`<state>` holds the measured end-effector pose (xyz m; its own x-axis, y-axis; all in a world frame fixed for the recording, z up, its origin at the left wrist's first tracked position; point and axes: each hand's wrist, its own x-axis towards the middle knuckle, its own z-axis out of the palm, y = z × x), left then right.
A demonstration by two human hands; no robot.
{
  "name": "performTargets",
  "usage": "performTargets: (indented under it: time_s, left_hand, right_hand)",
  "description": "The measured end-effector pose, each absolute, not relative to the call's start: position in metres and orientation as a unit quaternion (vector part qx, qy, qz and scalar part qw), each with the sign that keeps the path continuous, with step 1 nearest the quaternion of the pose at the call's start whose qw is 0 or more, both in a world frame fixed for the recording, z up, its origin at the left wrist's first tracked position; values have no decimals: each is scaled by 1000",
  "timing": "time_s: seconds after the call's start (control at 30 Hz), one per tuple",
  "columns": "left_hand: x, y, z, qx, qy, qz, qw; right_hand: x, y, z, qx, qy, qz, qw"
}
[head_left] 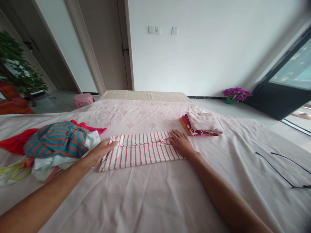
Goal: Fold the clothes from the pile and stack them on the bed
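Note:
A red-and-white striped cloth [141, 151] lies folded flat on the pink bed sheet [150, 200]. My left hand [100, 152] rests at its left end, fingers stretched out on the fabric. My right hand [181, 143] lies flat on its right end, fingers spread, near a thin white drawstring. Neither hand grips anything.
A loose heap of clothes [53, 142], teal-orange striped, red and white, lies left of the cloth. A small folded stack [201, 125] sits behind my right hand. Black wire hangers [284, 171] lie at the right. Beyond the bed are a pink stool [84, 99] and potted flowers [235, 94].

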<state>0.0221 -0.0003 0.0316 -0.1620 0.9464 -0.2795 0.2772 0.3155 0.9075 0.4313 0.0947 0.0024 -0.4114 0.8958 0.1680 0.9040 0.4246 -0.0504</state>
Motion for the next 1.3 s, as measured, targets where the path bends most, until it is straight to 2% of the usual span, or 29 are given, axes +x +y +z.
performTargets:
  time_s: [0.1,0.17,0.47,0.6,0.8,1.03,1.3]
  left_hand:
    - [20,-1,32,394,617,364,576]
    - [19,1,33,364,624,362,589]
    - [42,-4,42,274,673,419,544]
    - [44,-3,47,361,628,463,511]
    - [62,10,75,476,639,454,398]
    - [116,32,95,501,620,399,454]
    - [181,50,64,515,614,369,470]
  right_hand:
    - [431,95,3,-535,-840,-26,88]
    - [431,95,2,-536,-839,-26,88]
    - [428,87,14,-520,-846,-58,105]
    - [416,69,37,-422,-890,-82,152]
    - [399,56,32,-329,-939,39,92]
    - [401,57,25,-341,-928,84,126]
    - [402,56,23,-336,-927,82,144]
